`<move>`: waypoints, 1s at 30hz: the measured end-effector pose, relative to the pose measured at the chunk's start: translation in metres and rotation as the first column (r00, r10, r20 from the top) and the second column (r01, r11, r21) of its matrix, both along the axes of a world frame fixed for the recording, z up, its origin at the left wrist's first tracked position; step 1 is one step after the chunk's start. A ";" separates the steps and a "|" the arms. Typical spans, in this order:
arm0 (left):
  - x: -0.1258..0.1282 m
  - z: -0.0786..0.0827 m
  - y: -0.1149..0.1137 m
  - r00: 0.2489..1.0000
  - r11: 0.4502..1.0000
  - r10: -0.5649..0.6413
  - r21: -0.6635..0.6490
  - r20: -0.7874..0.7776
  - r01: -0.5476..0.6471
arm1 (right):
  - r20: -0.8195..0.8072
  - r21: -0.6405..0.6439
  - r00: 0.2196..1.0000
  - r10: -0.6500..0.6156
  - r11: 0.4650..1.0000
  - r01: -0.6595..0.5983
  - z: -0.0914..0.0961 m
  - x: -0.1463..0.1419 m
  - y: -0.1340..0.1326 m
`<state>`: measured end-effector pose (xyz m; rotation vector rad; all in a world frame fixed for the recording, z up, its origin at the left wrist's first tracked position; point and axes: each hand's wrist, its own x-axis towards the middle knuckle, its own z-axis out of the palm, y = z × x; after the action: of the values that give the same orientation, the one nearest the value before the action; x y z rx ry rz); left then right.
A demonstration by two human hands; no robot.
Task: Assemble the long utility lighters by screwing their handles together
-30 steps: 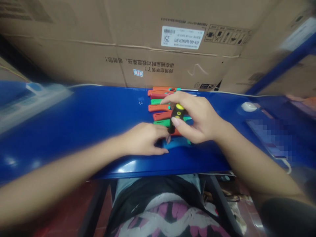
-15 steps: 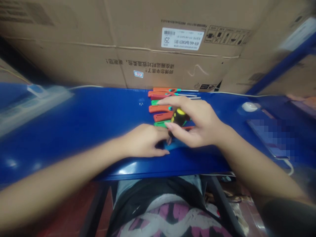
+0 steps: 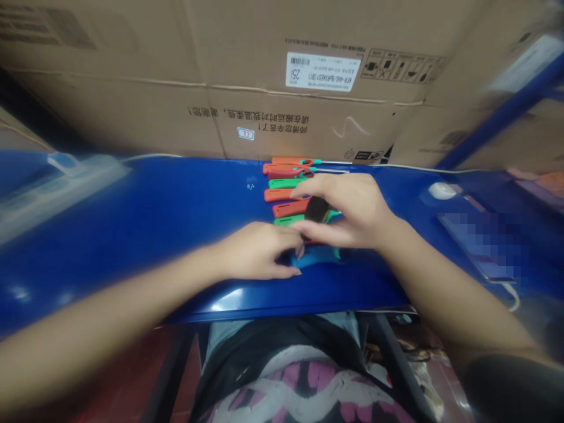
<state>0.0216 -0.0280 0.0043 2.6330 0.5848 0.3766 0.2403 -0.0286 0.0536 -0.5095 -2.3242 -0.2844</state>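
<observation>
My left hand point(image 3: 259, 251) rests low on the table, its thumb and curled fingers around the near end of a blue long-nosed lighter point(image 3: 319, 257). Just above it, my right hand point(image 3: 356, 211) grips what looks like a screwdriver point(image 3: 317, 209) by its black and yellow handle; its tip is hidden behind the fingers. Beyond lies a row of long-nosed lighters, among them a green lighter point(image 3: 288, 220), a red lighter point(image 3: 288, 208) and an orange lighter point(image 3: 277, 194). My right hand covers the right part of several of them.
A large cardboard box point(image 3: 145, 117) stands along the back edge of the blue table point(image 3: 176, 205). At left lies a power strip point(image 3: 66, 188) with a plug in it. A phone point(image 3: 476, 247) on a white cable and a white rounded object point(image 3: 443, 190) lie at right.
The screwdriver handle has turned and tilted in my right hand, so its yellow part barely shows now. My right fingers have shifted slightly around it; my left hand stays nearly still.
</observation>
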 end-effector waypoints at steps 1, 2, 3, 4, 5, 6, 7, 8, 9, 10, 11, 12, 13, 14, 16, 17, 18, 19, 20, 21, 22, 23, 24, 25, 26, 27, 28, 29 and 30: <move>0.000 0.000 0.000 1.000 1.000 -0.005 -0.003 -0.002 0.005 | -0.006 -0.013 1.000 -0.015 1.000 0.015 -0.001 0.001 0.001; 0.000 0.000 0.000 1.000 1.000 -0.010 -0.004 -0.003 0.010 | -0.011 -0.035 1.000 -0.024 0.999 0.023 -0.002 0.001 0.002; 0.000 0.001 0.000 1.000 1.000 -0.013 -0.005 -0.003 0.013 | -0.020 -0.055 1.000 -0.023 0.998 0.022 -0.003 0.001 0.002; 0.000 0.001 0.000 1.000 1.000 -0.015 -0.004 -0.004 0.015 | -0.033 -0.072 0.999 -0.016 0.997 0.013 -0.003 0.001 0.002; 0.000 0.001 0.000 1.000 1.000 -0.018 -0.003 -0.005 0.018 | -0.049 -0.082 0.999 -0.007 0.997 0.003 -0.002 0.001 0.002; 0.000 0.001 0.000 1.000 1.000 -0.021 -0.002 -0.005 0.021 | -0.067 -0.087 0.998 -0.005 0.996 -0.001 -0.001 0.001 0.002; 0.000 0.001 0.000 1.000 1.000 -0.023 -0.002 -0.003 0.023 | -0.087 -0.093 0.996 -0.007 0.996 -0.001 0.000 0.001 0.001; 0.000 0.001 0.001 1.000 1.000 -0.024 -0.004 0.001 0.024 | -0.102 -0.106 0.995 -0.001 0.994 -0.010 0.002 0.001 0.001; 0.000 0.001 0.001 1.000 1.000 -0.026 -0.009 0.005 0.026 | -0.107 -0.122 0.994 0.017 0.992 -0.030 0.003 0.001 0.000; 0.000 0.001 0.001 1.000 1.000 -0.025 -0.016 0.009 0.025 | -0.103 -0.136 0.994 0.045 0.989 -0.058 0.004 0.001 0.000; 0.000 0.001 0.001 1.000 0.999 -0.025 -0.023 0.015 0.025 | -0.094 -0.145 0.993 0.077 0.985 -0.090 0.004 0.000 0.000; 0.000 0.000 0.001 0.999 0.999 -0.028 -0.032 0.023 0.029 | -0.085 -0.150 0.991 0.104 0.982 -0.116 0.004 0.000 0.000; 0.001 0.000 0.002 0.999 0.998 -0.035 -0.043 0.033 0.037 | -0.080 -0.150 0.990 0.116 0.981 -0.127 0.004 0.000 0.000; 0.001 0.000 0.002 0.998 0.997 -0.044 -0.059 0.043 0.047 | -0.078 -0.148 0.991 0.106 0.982 -0.117 0.004 0.000 0.000; 0.001 -0.002 0.002 0.997 0.993 -0.056 -0.099 0.058 0.061 | -0.092 -0.145 0.993 0.067 0.986 -0.080 0.003 0.000 0.000; 0.001 -0.002 0.002 0.997 0.991 -0.055 -0.121 0.062 0.062 | -0.095 -0.145 0.994 0.061 0.987 -0.075 0.003 0.000 0.000; 0.001 -0.003 0.002 0.997 0.989 -0.051 -0.139 0.064 0.059 | -0.089 -0.149 0.994 0.067 0.986 -0.079 0.003 0.001 0.000; 0.001 -0.003 0.002 0.997 0.987 -0.045 -0.151 0.068 0.055 | -0.074 -0.153 0.994 0.081 0.984 -0.092 0.003 0.001 -0.001; 0.001 -0.004 0.002 0.996 0.986 -0.041 -0.156 0.077 0.053 | -0.055 -0.153 0.994 0.099 0.982 -0.107 0.004 0.002 -0.001; 0.001 -0.004 0.002 0.995 0.987 -0.041 -0.154 0.090 0.054 | -0.037 -0.148 0.993 0.108 0.983 -0.112 0.005 0.003 -0.002; 0.001 -0.005 0.002 0.994 0.987 -0.044 -0.148 0.103 0.059 | -0.021 -0.143 0.995 0.097 0.985 -0.099 0.007 0.003 -0.004; 0.001 -0.005 0.002 0.993 0.988 -0.049 -0.142 0.112 0.064 | -0.013 -0.133 0.997 0.078 0.988 -0.079 0.008 0.003 -0.005; 0.001 -0.005 0.002 0.992 0.988 -0.053 -0.138 0.115 0.069 | -0.008 -0.126 0.998 0.055 0.990 -0.056 0.009 0.003 -0.007; 0.001 -0.006 0.003 0.992 0.988 -0.056 -0.135 0.114 0.071 | -0.004 -0.122 0.999 0.038 0.992 -0.039 0.009 0.003 -0.008; 0.001 -0.006 0.003 0.992 0.988 -0.058 -0.133 0.111 0.073 | -0.002 -0.118 1.000 0.030 0.993 -0.030 0.009 0.002 -0.009; 0.001 -0.007 0.003 0.992 0.988 -0.059 -0.134 0.108 0.074 | 0.003 -0.116 0.999 0.032 0.993 -0.031 0.009 0.002 -0.010; 0.001 -0.007 0.004 0.993 0.988 -0.059 -0.136 0.106 0.073 | 0.012 -0.114 0.999 0.040 0.993 -0.038 0.009 0.001 -0.011; 0.001 -0.007 0.004 0.993 0.988 -0.058 -0.139 0.105 0.072 | 0.021 -0.113 0.999 0.046 0.993 -0.043 0.008 0.000 -0.011; 0.001 -0.007 0.004 0.993 0.987 -0.056 -0.144 0.103 0.070 | 0.027 -0.115 0.999 0.041 0.993 -0.038 0.008 0.000 -0.011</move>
<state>0.0227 -0.0240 -0.0032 2.4690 0.4770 0.4247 0.2401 -0.0396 0.0614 -0.5174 -2.3862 -0.1410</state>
